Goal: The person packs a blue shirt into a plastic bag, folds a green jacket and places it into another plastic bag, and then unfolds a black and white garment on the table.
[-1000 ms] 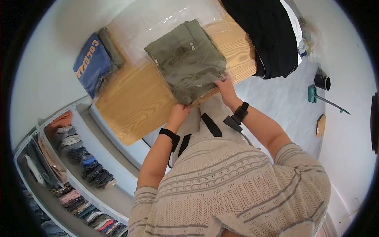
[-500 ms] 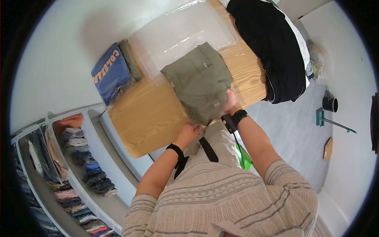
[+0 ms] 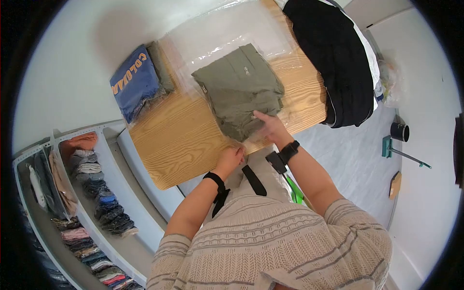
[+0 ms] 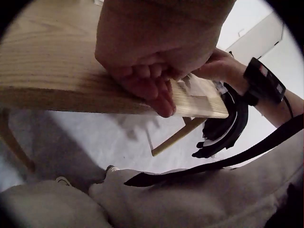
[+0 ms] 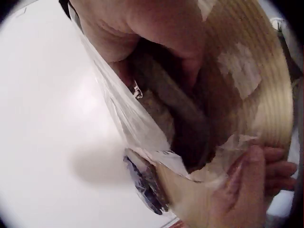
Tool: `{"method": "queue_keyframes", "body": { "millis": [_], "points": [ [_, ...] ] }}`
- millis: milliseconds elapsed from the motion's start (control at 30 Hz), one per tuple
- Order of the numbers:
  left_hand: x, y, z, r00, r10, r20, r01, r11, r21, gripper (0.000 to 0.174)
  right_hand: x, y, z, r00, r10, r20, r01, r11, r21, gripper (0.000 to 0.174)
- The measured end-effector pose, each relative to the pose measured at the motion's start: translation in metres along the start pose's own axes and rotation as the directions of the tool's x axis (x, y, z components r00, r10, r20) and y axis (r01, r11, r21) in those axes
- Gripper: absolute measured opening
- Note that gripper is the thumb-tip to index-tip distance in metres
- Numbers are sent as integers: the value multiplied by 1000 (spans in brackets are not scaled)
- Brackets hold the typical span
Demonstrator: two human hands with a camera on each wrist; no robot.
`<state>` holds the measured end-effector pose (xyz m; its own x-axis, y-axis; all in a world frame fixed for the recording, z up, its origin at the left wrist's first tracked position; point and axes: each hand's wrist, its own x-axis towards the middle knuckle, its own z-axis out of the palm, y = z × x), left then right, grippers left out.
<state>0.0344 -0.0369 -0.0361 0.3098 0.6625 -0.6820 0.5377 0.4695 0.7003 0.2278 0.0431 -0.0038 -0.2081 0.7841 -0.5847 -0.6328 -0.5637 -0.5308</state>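
Clear plastic sheets (image 3: 227, 29) lie behind the folded olive-green garment (image 3: 237, 87), blue orange-lettered clothing (image 3: 135, 79) left, black clothing (image 3: 333, 63) right. At the wooden table (image 3: 169, 150)'s front edge, your left hand (image 3: 229, 160) pinches the clear plastic bag (image 5: 137, 126); your right hand (image 3: 273, 127) touches the garment, grip unclear.

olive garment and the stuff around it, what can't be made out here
- garment: underside, facing the table in the head view
- right hand: some fingers, behind the hand itself and in shadow in the right wrist view
- black clothing: far end, cut off by the head view's top edge
- shelf clothes: too small in the head view to identify each piece
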Motion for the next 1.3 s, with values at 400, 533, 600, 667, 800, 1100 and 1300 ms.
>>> {"method": "queue_keyframes", "body": {
  "millis": [400,533,600,667,800,1100,1300],
  "points": [
    [-5,10,-5,1000,1,-30,-2,999,-41,35,29,-12,27,996,-33,81,45,987,-157,55],
    [7,-15,2,999,-44,24,47,989,-142,33,43,3,11,999,12,45,22,733,-680,47],
    [7,-21,2,997,-63,49,72,979,-193,33,31,-8,29,988,-27,151,153,233,-960,51],
    [0,-22,-4,997,-58,43,67,967,-247,33,24,-11,42,994,-43,-105,-61,574,-816,56],
    [-25,-25,-36,999,-27,20,30,974,-225,32,-13,17,-9,897,-292,333,366,65,-928,46],
    [-72,-80,-97,991,-85,-104,21,863,-506,28,-59,-41,-78,922,-385,25,95,164,-982,29],
    [-39,-25,-105,970,-155,-186,31,842,-538,29,-14,-32,-49,980,-199,-8,75,404,-912,31]
  ]
}}
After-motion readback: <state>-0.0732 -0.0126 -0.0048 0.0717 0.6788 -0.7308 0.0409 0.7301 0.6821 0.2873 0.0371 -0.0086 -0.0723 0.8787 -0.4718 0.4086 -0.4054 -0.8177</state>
